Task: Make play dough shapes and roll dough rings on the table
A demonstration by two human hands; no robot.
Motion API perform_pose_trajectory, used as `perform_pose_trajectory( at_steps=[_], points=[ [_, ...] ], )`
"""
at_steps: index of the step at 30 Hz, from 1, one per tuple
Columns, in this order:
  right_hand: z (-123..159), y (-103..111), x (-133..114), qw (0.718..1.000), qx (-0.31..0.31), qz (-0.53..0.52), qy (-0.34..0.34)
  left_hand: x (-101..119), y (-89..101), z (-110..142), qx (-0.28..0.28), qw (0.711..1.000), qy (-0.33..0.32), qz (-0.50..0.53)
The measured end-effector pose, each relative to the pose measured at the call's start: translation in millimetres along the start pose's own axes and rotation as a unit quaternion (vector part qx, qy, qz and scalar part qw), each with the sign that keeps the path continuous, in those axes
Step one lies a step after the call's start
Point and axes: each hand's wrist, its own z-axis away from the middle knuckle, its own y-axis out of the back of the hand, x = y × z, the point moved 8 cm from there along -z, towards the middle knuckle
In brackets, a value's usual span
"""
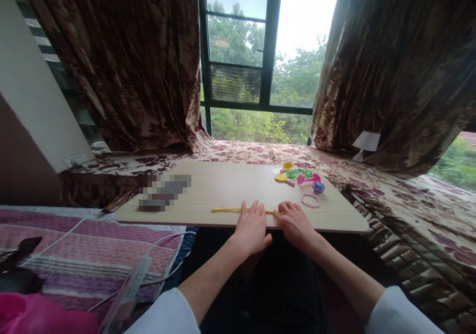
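Note:
A long thin yellow strip (226,210), of a material I cannot make out, lies straight across the near part of a pale wooden board (223,185). My left hand (253,225) rests palm down over its middle, fingers stretched out and slightly apart. On the strip's right end is my right hand (295,222), palm down with the fingers a little bent; that end is partly hidden beneath them. Nearest to my right hand is a pink ring (310,200). Beyond it are a blue-and-pink knobbly ball (318,188) and a pink dumbbell-shaped piece (308,179).
Green looped strands (299,174) and two yellow spoon-shaped pieces (281,178) lie at the board's back right. A blurred-out dark object (165,193) is at its left. Left of me are a power strip (136,279) with cables and a striped bedcover (85,254). A small lamp (366,141) stands back right.

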Motion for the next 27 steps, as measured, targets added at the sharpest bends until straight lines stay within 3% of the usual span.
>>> perform_pose_trajectory(
  at_steps=[4,12,19,27],
  points=[
    [-9,1,7,1.0,-0.006,-0.013,-0.004,3,4.5,-8,0.015,1.0,0.005,0.01],
    [16,-6,12,0.999,-0.015,-0.043,0.004,6,-0.3,6,0.01,0.999,-0.028,0.012],
    [-2,-7,21,0.999,-0.02,-0.033,-0.022,-1,-0.9,-6,-0.017,1.0,0.003,0.014],
    [15,-16,25,0.998,-0.033,-0.047,-0.016,4,-3.7,-3,-0.005,1.0,-0.008,0.01]
  ],
)
